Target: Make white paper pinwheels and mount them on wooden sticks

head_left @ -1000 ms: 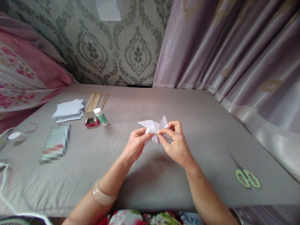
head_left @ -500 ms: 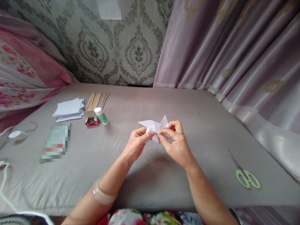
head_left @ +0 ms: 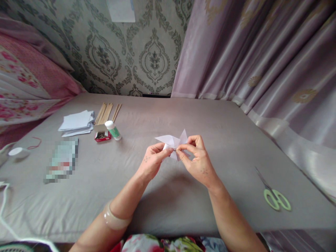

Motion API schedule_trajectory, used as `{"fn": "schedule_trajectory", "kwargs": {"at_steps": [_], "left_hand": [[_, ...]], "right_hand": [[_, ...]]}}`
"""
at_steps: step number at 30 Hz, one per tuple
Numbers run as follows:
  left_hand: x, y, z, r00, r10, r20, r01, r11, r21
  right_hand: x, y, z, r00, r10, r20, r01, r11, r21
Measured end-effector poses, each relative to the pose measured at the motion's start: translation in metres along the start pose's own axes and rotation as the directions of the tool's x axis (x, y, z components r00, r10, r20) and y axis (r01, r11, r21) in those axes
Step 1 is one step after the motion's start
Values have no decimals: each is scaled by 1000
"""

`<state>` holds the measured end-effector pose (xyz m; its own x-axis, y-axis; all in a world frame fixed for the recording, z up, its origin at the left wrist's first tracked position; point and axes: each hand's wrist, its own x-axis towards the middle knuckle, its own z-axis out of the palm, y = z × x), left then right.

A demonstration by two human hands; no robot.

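Note:
A white paper pinwheel [head_left: 172,141] with pointed, folded blades is held up between my two hands, above the grey cloth. My left hand [head_left: 154,157] grips its left side, thumb pressed near the centre. At that centre my right hand [head_left: 196,157] pinches with thumb and index finger, the other fingers curled behind the right blades. Something small and dark shows between the fingertips at the middle; too little of it is visible to name. My fingers hide part of the lower blades.
Left of my hands are a glue bottle [head_left: 113,130], a small red box [head_left: 102,135] of small metal pieces, wooden sticks [head_left: 104,113], stacked white paper [head_left: 76,121] and a blurred packet [head_left: 61,161]. Green-handled scissors [head_left: 274,196] lie at right. A white cord [head_left: 6,217] runs along the left edge.
Almost nothing differs. Both hands keep their hold on the pinwheel, and the view has shifted very slightly.

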<state>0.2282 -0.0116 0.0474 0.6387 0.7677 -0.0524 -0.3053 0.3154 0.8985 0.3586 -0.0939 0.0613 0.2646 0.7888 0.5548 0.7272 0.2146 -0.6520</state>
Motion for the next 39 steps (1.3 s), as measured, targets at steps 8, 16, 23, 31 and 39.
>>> {"fn": "schedule_trajectory", "kwargs": {"at_steps": [8,16,23,31,39], "left_hand": [[0,-1,-1,999,25,22,-26,999,28],[1,-3,-1,999,31,-6,-30,995,96],[4,-5,-1,997,82,-17,-79,988,131],[5,-9,-3,993,118,-10,-116,984,136],[5,-8,-3,990,140,-34,-135,983,126]], "right_hand": [[1,0,-2,1000,3,6,-3,1000,23],[1,6,1,1000,25,15,-25,998,49],[2,11,7,998,58,12,-58,996,73],[2,12,11,997,78,-20,-76,992,101],[3,7,12,995,82,-57,-74,988,135]]}}
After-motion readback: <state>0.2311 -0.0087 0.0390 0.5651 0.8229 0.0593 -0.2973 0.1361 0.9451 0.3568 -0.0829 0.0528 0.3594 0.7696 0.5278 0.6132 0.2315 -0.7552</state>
